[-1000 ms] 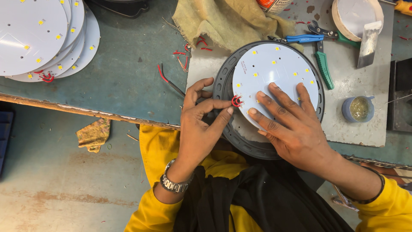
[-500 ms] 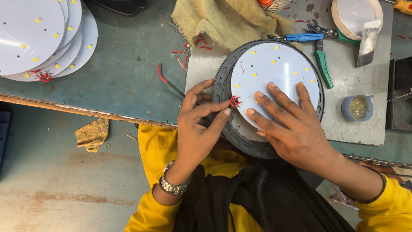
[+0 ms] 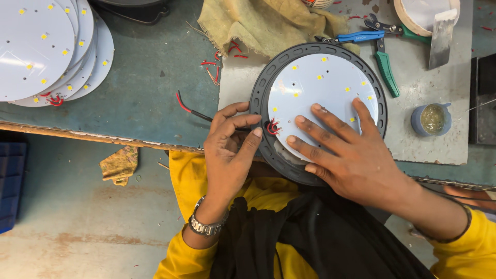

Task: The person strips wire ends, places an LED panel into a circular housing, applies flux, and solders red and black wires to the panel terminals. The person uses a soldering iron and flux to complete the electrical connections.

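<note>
Barely shifted since a second ago: right hand point(image 3: 356, 155) stayed spread flat, fingers open, on the white LED disc point(image 3: 323, 98) seated in the black round housing point(image 3: 258, 111) on the bench point(image 3: 150, 77); left hand point(image 3: 230, 147) fingers kept pinching the red wires point(image 3: 272, 127) at the disc's left edge.
</note>
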Available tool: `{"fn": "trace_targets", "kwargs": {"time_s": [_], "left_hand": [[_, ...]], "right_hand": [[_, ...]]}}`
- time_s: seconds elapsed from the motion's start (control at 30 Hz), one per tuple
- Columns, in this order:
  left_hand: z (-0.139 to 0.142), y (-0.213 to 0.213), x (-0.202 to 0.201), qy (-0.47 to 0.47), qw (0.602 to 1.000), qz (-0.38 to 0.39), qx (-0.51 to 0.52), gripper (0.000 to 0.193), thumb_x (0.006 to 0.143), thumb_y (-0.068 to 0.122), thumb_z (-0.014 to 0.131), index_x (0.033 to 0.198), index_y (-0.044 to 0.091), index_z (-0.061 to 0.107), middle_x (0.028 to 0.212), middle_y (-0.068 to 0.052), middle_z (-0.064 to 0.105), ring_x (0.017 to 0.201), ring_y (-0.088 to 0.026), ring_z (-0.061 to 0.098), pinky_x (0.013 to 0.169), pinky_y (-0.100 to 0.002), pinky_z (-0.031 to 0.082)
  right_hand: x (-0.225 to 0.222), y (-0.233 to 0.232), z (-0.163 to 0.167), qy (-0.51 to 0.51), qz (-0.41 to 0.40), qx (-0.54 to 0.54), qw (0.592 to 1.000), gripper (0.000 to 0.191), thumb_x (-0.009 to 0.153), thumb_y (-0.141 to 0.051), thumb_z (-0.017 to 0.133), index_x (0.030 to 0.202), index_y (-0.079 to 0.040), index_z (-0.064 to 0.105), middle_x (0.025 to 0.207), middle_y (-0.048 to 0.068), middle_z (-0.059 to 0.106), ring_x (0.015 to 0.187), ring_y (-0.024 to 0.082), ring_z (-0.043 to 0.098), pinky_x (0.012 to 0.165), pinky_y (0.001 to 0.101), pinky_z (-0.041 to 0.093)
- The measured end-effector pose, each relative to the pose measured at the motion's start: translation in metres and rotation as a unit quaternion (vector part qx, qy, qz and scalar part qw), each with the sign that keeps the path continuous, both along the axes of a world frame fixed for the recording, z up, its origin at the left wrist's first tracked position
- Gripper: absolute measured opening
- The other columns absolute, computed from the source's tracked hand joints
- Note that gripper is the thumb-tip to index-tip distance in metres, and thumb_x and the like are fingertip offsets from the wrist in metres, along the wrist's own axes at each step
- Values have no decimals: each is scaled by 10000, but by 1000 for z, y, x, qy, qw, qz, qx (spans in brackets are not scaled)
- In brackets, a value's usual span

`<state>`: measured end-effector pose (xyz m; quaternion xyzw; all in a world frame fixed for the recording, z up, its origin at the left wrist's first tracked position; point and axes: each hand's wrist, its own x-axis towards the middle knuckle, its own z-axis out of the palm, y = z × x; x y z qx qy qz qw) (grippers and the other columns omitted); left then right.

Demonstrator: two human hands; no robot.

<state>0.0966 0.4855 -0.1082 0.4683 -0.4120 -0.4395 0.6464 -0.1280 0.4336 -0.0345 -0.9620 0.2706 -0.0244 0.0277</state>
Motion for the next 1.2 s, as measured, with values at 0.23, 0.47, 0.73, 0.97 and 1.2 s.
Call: {"fn": "trace_targets", "kwargs": {"time_s": [0.23, 0.47, 0.73, 0.97, 1.2], "left_hand": [[-1, -2, 6, -4, 1000, -4, 11, 171, 963, -13, 683, 1130, -44, 707, 1405, -115, 497, 1001, -118, 658, 842, -249, 587], [-7, -10, 17, -49, 999, 2, 14, 188, 976, -12, 674, 1157, -41, 713, 1395, -116, 506, 1044, -120, 649, 873, -251, 576], [-13, -24, 23, -45, 999, -6, 21, 150, 944, -1, 709, 1084, -53, 729, 1390, -112, 485, 1019, -117, 634, 836, -250, 571], [-19, -24, 20, -41, 999, 12, 9, 84, 988, 18, 680, 1021, -57, 699, 1399, -125, 508, 1022, -119, 658, 856, -266, 599], [-18, -22, 12, -41, 998, 31, 18, 90, 1013, 49, 658, 1014, -39, 644, 1428, -135, 544, 937, -96, 642, 790, -240, 562]], "right_hand": [[9, -4, -11, -27, 29, 55, 998, 659, 931, -455, 531, 1520, -185, 412, 1631, 122, 304, 1524, 394, 169, 1095, 790, 48], [30, 25, -25, -63, -41, 51, 996, 726, 929, -520, 521, 1502, -91, 406, 1621, 204, 265, 1494, 505, 131, 1059, 820, 17], [34, 17, -18, -85, -38, 43, 995, 687, 880, -515, 566, 1440, -125, 489, 1570, 172, 362, 1479, 454, 220, 1073, 782, 89], [45, -23, -2, -240, -68, 158, 956, 514, 966, -184, 644, 1457, -65, 546, 1519, 118, 537, 1377, 374, 474, 1144, 486, 389], [65, -33, -12, -224, -48, 128, 965, 525, 856, -14, 615, 1379, -63, 595, 1409, 133, 550, 1234, 381, 466, 1056, 506, 402]]}}
